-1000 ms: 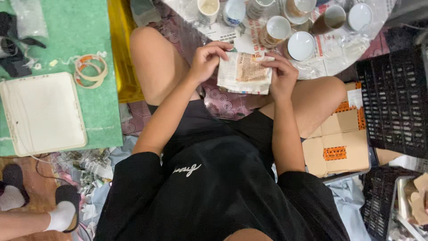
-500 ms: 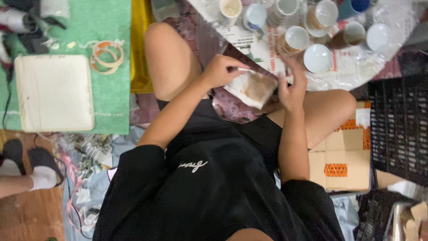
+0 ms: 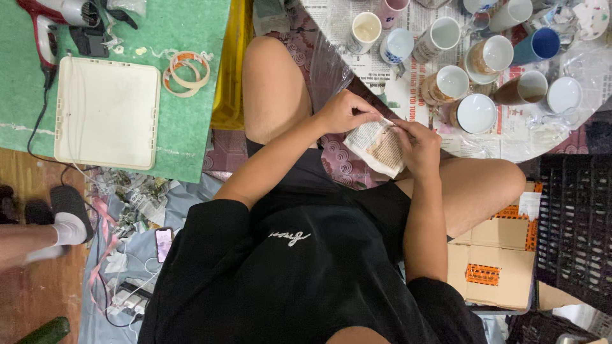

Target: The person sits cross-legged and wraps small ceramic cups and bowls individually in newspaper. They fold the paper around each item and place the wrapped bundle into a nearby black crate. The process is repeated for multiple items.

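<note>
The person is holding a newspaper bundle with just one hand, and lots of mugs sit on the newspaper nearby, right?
Not quite. The head view shows both hands on the newspaper-wrapped bundle: the left hand and the right hand. The mugs do sit on newspaper nearby.

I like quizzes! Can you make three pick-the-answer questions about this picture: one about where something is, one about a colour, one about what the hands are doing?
1. Where do the tape rolls lie?
A on the green mat
B in the black crate
C on the cardboard box

2. What colour is the crate?
A white
B black
C yellow

3. How are the left hand and right hand?
A empty
B both holding a newspaper bundle
C holding a cup

Answers: 1 A, they rest beside the white tray. 2 B, its grid is black. 3 B, both grip it.
</note>
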Action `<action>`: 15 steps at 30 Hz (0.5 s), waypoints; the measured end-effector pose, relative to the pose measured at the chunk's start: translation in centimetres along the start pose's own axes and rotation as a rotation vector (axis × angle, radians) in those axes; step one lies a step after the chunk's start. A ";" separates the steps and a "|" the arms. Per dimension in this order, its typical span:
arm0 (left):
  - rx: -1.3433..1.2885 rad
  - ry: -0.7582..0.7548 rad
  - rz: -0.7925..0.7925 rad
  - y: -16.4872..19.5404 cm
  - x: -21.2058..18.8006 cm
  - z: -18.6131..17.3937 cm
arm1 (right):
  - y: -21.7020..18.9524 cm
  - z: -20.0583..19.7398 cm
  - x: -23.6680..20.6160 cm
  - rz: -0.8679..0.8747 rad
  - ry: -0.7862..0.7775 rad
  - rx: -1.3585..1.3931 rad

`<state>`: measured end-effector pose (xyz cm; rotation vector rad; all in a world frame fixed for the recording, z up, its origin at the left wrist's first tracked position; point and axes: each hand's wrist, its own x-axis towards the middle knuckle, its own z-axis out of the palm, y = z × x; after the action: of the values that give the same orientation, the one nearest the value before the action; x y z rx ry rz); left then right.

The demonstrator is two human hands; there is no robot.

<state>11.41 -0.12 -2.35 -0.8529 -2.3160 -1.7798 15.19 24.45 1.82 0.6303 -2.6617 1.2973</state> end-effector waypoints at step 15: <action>-0.199 0.164 -0.194 -1.7 0.8 -0.8 | 3.9 2.5 0.4 0.273 -0.192 0.544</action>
<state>9.69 -0.85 -3.24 -0.4950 -2.2106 -2.0987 13.45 24.53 -2.43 0.4682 -2.6043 2.1766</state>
